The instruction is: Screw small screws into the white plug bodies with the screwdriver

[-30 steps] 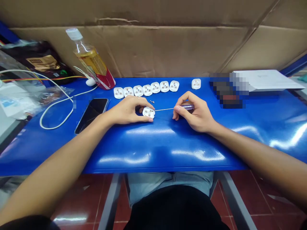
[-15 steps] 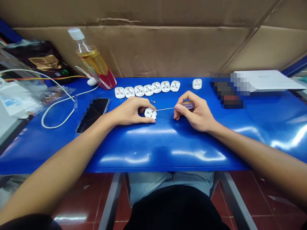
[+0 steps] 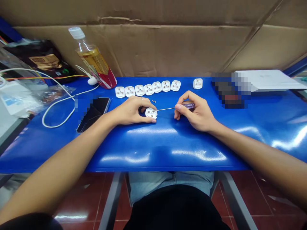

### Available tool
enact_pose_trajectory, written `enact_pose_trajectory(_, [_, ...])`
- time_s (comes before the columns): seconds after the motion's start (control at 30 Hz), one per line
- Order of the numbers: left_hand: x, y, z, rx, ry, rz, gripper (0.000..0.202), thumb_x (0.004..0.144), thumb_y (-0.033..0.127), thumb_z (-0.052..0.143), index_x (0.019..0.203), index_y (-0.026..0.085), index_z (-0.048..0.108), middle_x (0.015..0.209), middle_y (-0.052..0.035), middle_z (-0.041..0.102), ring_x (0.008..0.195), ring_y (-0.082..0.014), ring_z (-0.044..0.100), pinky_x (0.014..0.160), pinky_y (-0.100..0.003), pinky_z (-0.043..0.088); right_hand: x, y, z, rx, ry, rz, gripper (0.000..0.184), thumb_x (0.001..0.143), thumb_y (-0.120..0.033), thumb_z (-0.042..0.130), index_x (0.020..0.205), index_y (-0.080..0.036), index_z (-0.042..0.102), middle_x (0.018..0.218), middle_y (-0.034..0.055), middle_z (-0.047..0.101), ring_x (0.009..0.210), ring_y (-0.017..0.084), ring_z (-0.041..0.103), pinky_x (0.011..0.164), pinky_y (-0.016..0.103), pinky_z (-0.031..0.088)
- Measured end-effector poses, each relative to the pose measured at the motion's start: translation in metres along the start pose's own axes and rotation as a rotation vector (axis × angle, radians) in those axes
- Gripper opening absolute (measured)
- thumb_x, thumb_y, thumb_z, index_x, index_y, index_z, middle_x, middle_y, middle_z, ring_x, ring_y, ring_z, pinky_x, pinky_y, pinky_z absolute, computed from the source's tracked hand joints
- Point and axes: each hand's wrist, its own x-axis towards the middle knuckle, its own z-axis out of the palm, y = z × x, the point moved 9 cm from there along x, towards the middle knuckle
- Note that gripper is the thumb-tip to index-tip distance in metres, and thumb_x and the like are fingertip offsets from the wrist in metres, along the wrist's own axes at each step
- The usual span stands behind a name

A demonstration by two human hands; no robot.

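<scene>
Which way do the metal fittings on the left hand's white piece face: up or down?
Up: the metal fittings show on top of the white piece that the left hand grips, the screwdriver pointing at them.

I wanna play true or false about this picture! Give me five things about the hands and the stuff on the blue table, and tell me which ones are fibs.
1. The right hand holds a screwdriver. True.
2. The left hand touches nothing. False: it grips a white piece between thumb and fingers.
3. The screwdriver points away from that piece. False: its shaft reaches toward it.
4. Seven white pieces sit in a row beyond the left hand, with another apart to the right. True.
5. The phone is right of the right hand. False: it lies over on the left side.
</scene>
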Motion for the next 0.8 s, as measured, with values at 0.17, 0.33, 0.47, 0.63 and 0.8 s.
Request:
enact_pose_trajectory(0.17, [-0.0002,0.0004,0.0000,0.001,0.003,0.008,0.045,0.086,0.054,0.081,0.115,0.019,0.081,0.102,-0.0086,0.079,0.082,-0.0197,0.069,0.074,-0.029,0.050,0.0001,0.0006,0.0002,-0.004,0.002,0.013,0.025,0.100,-0.045,0.069,0.094,-0.024,0.057,0.073,-0.0014,0.073,0.062,0.015,0.069,0.061,0.030,0.057])
enact_pose_trajectory(0.33, [-0.0003,-0.0002,-0.0001,0.002,0.008,0.005,0.044,0.086,0.053,0.081,0.115,0.020,0.081,0.103,-0.0081,0.079,0.083,-0.0201,0.069,0.075,-0.029,0.050,0.0002,0.0024,0.0009,0.013,-0.001,0.031,0.026,0.100,-0.046,0.069,0.095,-0.024,0.057,0.072,-0.0016,0.072,0.061,0.015,0.069,0.060,0.031,0.057])
enact_pose_trajectory(0.47, [-0.0002,-0.0003,0.0002,-0.002,0.000,0.002,0.045,0.085,0.053,0.082,0.115,0.020,0.081,0.104,-0.0080,0.079,0.085,-0.0203,0.069,0.077,-0.030,0.051,0.0004,0.0036,0.0013,0.028,0.000,0.041,0.025,0.101,-0.045,0.069,0.095,-0.024,0.056,0.072,-0.0014,0.073,0.060,0.015,0.069,0.060,0.030,0.057])
enact_pose_trajectory(0.63, [-0.0002,0.0010,0.0001,-0.004,0.001,0.019,0.045,0.084,0.052,0.083,0.115,0.020,0.081,0.105,-0.0087,0.079,0.087,-0.0210,0.070,0.078,-0.031,0.052,0.0005,0.0057,0.0005,0.041,0.018,0.061,0.025,0.100,-0.045,0.069,0.095,-0.024,0.057,0.071,-0.0015,0.073,0.060,0.016,0.070,0.060,0.031,0.058])
enact_pose_trajectory(0.8, [-0.0007,0.0030,0.0005,-0.015,-0.009,0.036,0.042,0.086,0.050,0.082,0.115,0.019,0.080,0.107,-0.0094,0.079,0.087,-0.0212,0.070,0.078,-0.030,0.051,0.0010,0.0068,0.0008,0.054,0.017,0.081,0.026,0.100,-0.046,0.070,0.094,-0.024,0.056,0.070,-0.0013,0.073,0.058,0.016,0.070,0.059,0.031,0.057])
